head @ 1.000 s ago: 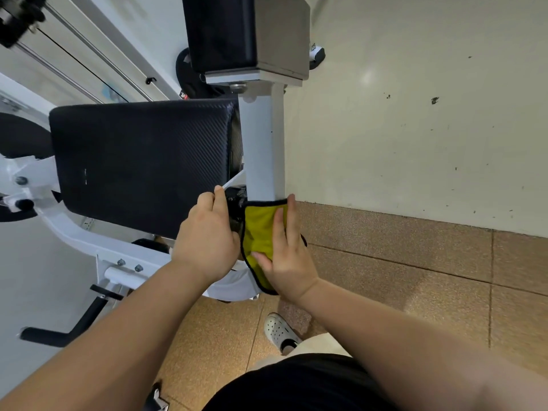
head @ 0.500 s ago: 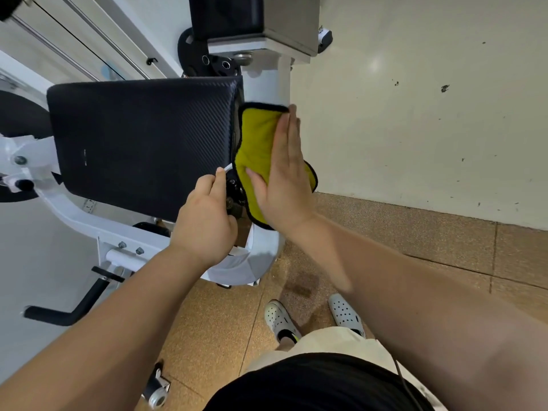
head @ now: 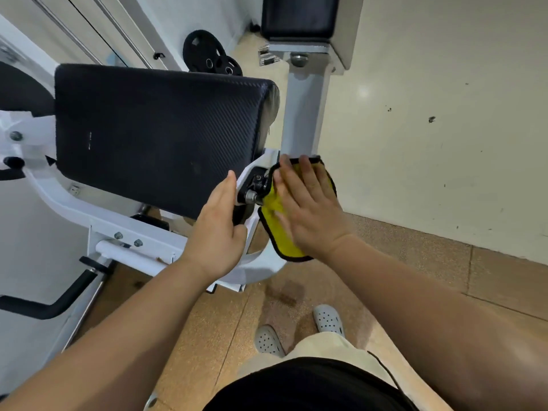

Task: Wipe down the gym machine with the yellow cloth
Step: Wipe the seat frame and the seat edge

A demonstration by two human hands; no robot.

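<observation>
The cloth (head: 280, 232), yellow with a black hem, is pressed flat against the lower part of the white post (head: 302, 114) of the machine (head: 130, 253). It is held there by the right hand (head: 311, 209), which lies on top of it with the fingers straight and close together, pointing up along the post. The cloth is not clenched; only the palm and fingers are laid on it. Its lower end hangs out below the hand, and its upper edge is seen just above the fingertips.

The left hand (head: 216, 229) is placed just beside the right one, not touching it. Its fingers are curled around the white bracket (head: 250, 169) at the corner of the black pad (head: 154, 134), and the thumb is laid upward along the edge of the pad. Between the two hands some black bolts (head: 257, 185) are seen, touching the left edge of the cloth.

At the top of the post a second black pad (head: 299, 16) is mounted. Behind the large pad, black plates (head: 207, 54) are standing near the wall. A black handle (head: 50, 308) sticks out low on the left. The brown floor (head: 207, 321) and a pale wall (head: 430, 84) with some dark marks are seen on the right. Two grey shoes (head: 327, 318) are visible below the arms.
</observation>
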